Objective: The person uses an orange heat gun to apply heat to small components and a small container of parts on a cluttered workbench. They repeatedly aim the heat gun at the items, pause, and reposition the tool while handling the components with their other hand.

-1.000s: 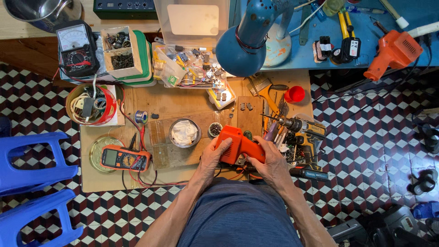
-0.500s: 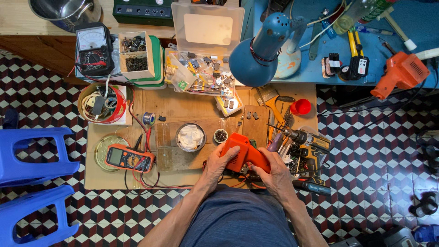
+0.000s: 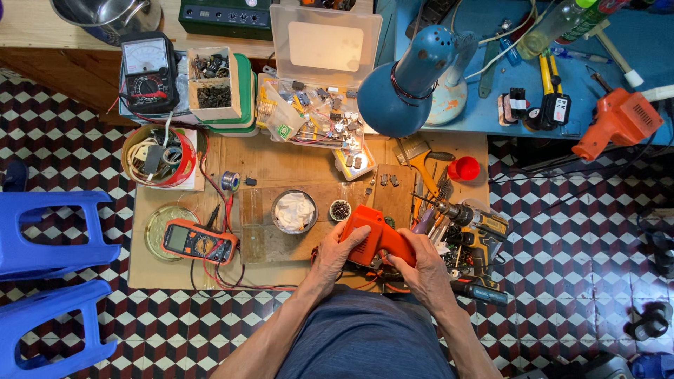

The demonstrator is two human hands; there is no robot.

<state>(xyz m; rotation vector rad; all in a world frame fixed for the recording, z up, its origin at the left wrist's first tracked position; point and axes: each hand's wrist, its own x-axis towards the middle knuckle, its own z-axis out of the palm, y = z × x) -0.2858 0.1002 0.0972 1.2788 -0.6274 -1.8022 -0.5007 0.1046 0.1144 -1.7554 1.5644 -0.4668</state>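
Observation:
Both of my hands grip an orange pistol-shaped tool body [image 3: 375,235] over the near edge of a low wooden work board [image 3: 281,165]. My left hand [image 3: 339,251] wraps its left side, thumb on top. My right hand [image 3: 421,263] closes around its right end. A round metal tin with white material [image 3: 294,211] and a small dark cup of tiny parts [image 3: 340,210] sit just beyond the tool. A cordless drill [image 3: 477,221] lies to the right of my hands among loose tools.
An orange digital multimeter [image 3: 199,243] with red and black leads lies at the left. A blue desk lamp [image 3: 414,81], a clear parts box [image 3: 319,84], an analogue meter [image 3: 147,70] and a second orange tool [image 3: 618,119] stand farther back. Blue plastic stools [image 3: 49,238] stand at the left on the checkered floor.
The view has shifted slightly, so the bench sits lower in the frame. My hands have kept hold of the orange tool and turned it a little.

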